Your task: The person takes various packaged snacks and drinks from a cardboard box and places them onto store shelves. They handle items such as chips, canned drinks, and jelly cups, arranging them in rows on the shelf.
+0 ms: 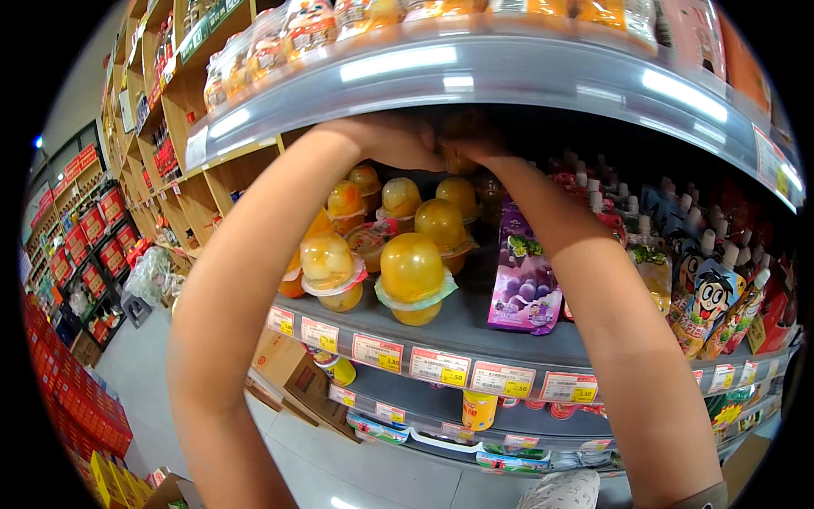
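Note:
Both arms reach into a store shelf beneath a higher shelf. My left hand (404,143) and my right hand (480,145) come together in shadow at the back, around what looks like a jelly cup (459,160); their fingers are largely hidden. Below them, yellow jelly cups with domed tops (412,267) are grouped on the grey shelf, some stacked on others. A purple grape pouch (525,280) stands upright to their right, close by my right forearm.
The upper shelf's clear front edge (483,70) hangs above the hands. Spouted drink pouches (709,292) fill the right side. Price tags (441,367) line the front rail. A cardboard box (311,382) stands low at the left, near wooden shelving (191,83).

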`<state>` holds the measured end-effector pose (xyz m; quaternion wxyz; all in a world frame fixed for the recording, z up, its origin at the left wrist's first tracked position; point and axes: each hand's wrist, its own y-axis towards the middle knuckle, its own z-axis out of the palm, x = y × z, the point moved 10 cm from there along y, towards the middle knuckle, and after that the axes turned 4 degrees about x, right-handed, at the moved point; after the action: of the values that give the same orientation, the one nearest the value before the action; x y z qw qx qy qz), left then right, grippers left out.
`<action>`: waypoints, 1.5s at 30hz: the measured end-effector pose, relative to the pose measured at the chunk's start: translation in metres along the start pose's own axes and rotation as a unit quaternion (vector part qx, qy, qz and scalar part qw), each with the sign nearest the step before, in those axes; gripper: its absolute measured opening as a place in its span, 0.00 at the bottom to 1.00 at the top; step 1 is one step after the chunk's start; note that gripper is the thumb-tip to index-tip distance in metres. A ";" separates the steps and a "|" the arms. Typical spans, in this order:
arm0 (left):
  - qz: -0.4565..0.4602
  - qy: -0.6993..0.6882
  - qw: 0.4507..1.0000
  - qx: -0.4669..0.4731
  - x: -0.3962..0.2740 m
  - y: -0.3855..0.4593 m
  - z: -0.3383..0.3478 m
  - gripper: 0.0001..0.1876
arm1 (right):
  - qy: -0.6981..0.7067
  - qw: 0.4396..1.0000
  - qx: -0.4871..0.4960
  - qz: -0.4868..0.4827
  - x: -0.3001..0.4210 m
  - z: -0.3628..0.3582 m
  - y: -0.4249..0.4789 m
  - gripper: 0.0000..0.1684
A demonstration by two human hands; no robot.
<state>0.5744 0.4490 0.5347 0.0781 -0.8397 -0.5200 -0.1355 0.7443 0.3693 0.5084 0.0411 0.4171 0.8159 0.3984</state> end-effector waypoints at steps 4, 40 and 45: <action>-0.046 -0.053 0.992 -0.102 0.027 -0.057 -0.006 0.25 | 0.032 0.990 0.058 0.121 -0.004 0.021 0.003 0.62; -0.029 -0.252 0.951 -0.179 0.024 -0.087 0.077 0.15 | -0.076 0.947 0.210 0.229 -0.059 0.064 -0.019 0.50; 0.027 -0.293 0.931 -0.215 0.008 -0.086 0.069 0.17 | -0.140 0.933 0.207 0.258 -0.060 0.055 -0.022 0.49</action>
<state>0.5107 0.5135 0.4705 -0.2567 -0.8525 -0.4553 0.0102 0.7906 0.3528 0.4397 -0.0360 0.6642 0.7304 0.1554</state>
